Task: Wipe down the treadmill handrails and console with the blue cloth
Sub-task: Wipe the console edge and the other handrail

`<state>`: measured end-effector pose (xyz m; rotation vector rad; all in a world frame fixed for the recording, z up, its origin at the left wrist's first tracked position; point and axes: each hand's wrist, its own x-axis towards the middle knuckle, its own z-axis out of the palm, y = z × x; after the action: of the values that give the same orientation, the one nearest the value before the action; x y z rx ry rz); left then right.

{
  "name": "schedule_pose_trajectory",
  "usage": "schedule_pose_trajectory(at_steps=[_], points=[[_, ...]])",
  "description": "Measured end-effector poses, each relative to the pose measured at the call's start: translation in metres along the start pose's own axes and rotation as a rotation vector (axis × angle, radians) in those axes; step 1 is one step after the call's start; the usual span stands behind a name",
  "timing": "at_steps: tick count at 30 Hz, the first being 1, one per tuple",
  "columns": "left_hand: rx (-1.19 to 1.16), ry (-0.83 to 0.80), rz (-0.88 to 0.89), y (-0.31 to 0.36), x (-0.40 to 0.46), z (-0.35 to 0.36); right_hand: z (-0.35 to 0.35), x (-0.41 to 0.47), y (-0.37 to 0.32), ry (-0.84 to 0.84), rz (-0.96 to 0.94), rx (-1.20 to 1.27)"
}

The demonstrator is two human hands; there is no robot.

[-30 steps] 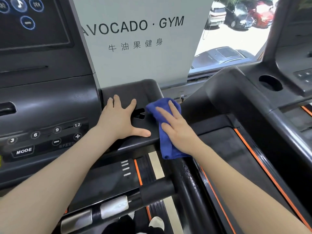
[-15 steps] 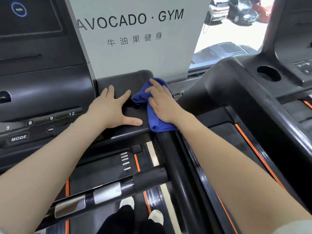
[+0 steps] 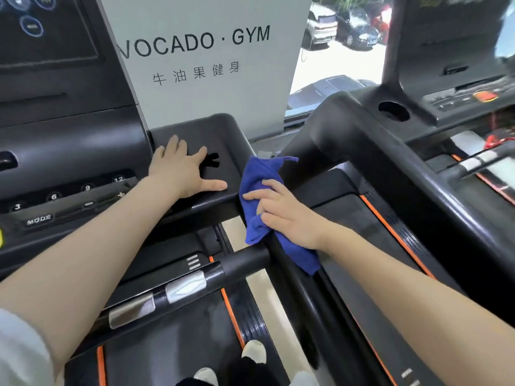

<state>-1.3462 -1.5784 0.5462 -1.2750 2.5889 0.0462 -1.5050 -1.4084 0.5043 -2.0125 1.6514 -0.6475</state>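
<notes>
The blue cloth is draped over the top of the treadmill's right handrail, where the rail meets the console's black side tray. My right hand grips the cloth around the rail, fingers curled over it. My left hand rests flat on the tray with fingers spread, thumb pointing right. The console's button panel with speed numbers and a MODE key lies to the left. The front crossbar with silver grip sensors runs below my arms.
A white sign reading GYM stands behind the tray. A second treadmill with a cup holder stands close on the right. The black belt with orange edging and my shoes show at the bottom.
My right hand has slid the cloth off the tray's back right corner, down and toward me onto the top of the right handrail. My left hand has stayed flat on the tray.
</notes>
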Motion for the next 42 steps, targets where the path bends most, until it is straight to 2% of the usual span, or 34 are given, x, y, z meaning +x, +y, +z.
schedule_pose_trajectory(at_steps=[2, 5, 9, 10, 13, 16, 20, 24, 29, 31, 34, 38, 40, 42], points=[[0.054, 0.000, 0.053, 0.005, -0.008, -0.004, 0.010, -0.015, -0.003, 0.009, -0.022, -0.180], [0.119, 0.062, 0.191, 0.007, -0.031, -0.005, 0.019, -0.020, -0.010, 0.039, 0.079, -0.380], [-0.047, 0.392, 0.506, 0.011, -0.064, 0.020, 0.018, 0.008, -0.014, 0.067, 0.206, -0.474], [-0.132, 0.398, 0.537, 0.015, -0.071, 0.027, 0.016, 0.019, -0.014, 0.085, 0.248, -0.462], [-0.258, 0.151, 0.413, 0.031, -0.093, 0.033, 0.008, 0.042, -0.014, 0.212, 0.348, -0.279], [-0.208, 0.010, 0.353, 0.043, -0.105, 0.038, 0.010, 0.037, -0.023, 0.301, 0.465, -0.124], [-0.084, 0.024, 0.422, 0.060, -0.116, 0.048, 0.028, 0.009, -0.044, 0.237, 0.559, -0.395], [-0.063, 0.042, 0.397, 0.063, -0.117, 0.053, 0.048, -0.032, -0.059, 0.239, 0.494, -0.590], [-0.086, 0.004, 0.377, 0.063, -0.118, 0.050, 0.061, -0.044, -0.062, 0.421, 0.458, -0.721], [-0.101, -0.019, 0.359, 0.065, -0.119, 0.047, 0.054, -0.033, -0.057, 0.370, 0.501, -0.635], [-0.125, -0.054, 0.337, 0.067, -0.120, 0.043, 0.032, -0.017, -0.042, 0.224, 0.524, -0.362], [-0.155, -0.070, 0.253, 0.070, -0.126, 0.040, 0.004, -0.004, -0.026, 0.261, 0.566, 0.233], [-0.152, -0.071, 0.226, 0.073, -0.129, 0.040, 0.003, -0.007, -0.026, 0.230, 0.612, 0.342], [-0.146, -0.068, 0.206, 0.075, -0.130, 0.041, 0.003, -0.014, -0.027, 0.226, 0.651, 0.346]])
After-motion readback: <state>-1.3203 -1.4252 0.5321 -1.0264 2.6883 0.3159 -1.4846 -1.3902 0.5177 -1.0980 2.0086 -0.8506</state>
